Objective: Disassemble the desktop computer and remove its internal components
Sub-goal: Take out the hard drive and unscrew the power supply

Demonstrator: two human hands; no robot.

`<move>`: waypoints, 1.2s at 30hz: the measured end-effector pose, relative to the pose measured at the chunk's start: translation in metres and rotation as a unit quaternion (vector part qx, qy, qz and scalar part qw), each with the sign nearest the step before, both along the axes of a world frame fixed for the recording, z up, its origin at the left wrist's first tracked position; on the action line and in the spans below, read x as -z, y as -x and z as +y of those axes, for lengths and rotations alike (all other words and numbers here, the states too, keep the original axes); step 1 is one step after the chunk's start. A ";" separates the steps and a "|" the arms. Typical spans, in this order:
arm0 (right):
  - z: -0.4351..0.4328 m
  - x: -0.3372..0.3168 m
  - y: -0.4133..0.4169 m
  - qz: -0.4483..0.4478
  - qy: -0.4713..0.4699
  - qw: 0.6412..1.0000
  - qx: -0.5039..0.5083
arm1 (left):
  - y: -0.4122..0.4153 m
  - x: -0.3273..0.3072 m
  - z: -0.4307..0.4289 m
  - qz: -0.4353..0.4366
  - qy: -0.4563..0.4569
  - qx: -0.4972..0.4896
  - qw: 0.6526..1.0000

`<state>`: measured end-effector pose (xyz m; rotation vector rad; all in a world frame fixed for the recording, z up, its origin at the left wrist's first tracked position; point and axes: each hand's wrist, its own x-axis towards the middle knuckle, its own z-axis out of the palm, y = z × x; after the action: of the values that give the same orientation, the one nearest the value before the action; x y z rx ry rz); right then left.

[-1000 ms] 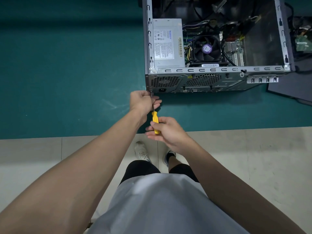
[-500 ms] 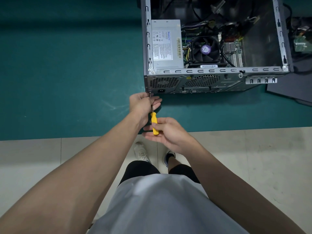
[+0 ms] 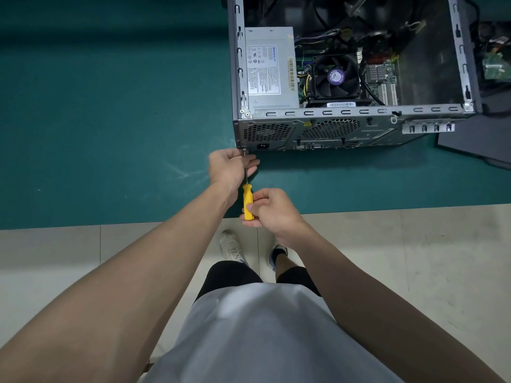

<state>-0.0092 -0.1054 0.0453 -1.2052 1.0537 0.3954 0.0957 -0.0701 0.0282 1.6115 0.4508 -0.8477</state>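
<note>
An open desktop computer case lies on its side on the green mat, its rear panel toward me. Inside are a grey power supply, a black CPU fan and the motherboard. A yellow-handled screwdriver points at the lower left corner of the rear panel. My right hand grips the yellow handle. My left hand pinches the metal shaft close to the tip, right at the case corner. The screw itself is hidden by my fingers.
The green mat covers the table to the left of the case. A dark panel lies at the right beside the case, with a green circuit board further back. The table's pale front edge runs below my hands.
My right hand has shifted its grip round the yellow handle, as in turning it. My left hand stays on the shaft at the case corner.
</note>
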 end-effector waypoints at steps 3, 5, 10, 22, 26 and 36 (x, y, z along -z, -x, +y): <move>0.004 0.001 -0.004 0.020 0.065 0.998 -0.006 | 0.000 0.000 -0.002 -0.020 -0.046 -0.020 0.999; 0.008 0.003 -0.005 0.026 0.075 0.997 0.002 | -0.001 0.001 -0.004 -0.024 -0.062 -0.033 0.997; 0.011 0.007 -0.005 0.050 0.141 0.989 -0.023 | 0.000 0.000 -0.005 -0.005 -0.038 -0.051 0.998; -0.001 0.009 -0.001 0.071 0.321 0.936 -0.128 | -0.005 0.000 -0.003 0.015 -0.027 -0.044 0.999; -0.013 0.012 0.007 0.087 0.343 0.918 -0.181 | -0.006 -0.001 0.000 0.022 -0.023 -0.033 0.999; -0.046 -0.014 0.048 0.042 0.288 0.943 -0.162 | 0.008 -0.017 0.008 -0.163 -0.090 0.175 0.967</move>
<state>-0.0572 -0.1515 0.0598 -1.9157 1.0812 0.4074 0.0881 -0.0617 0.0456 1.9945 0.0060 -0.7943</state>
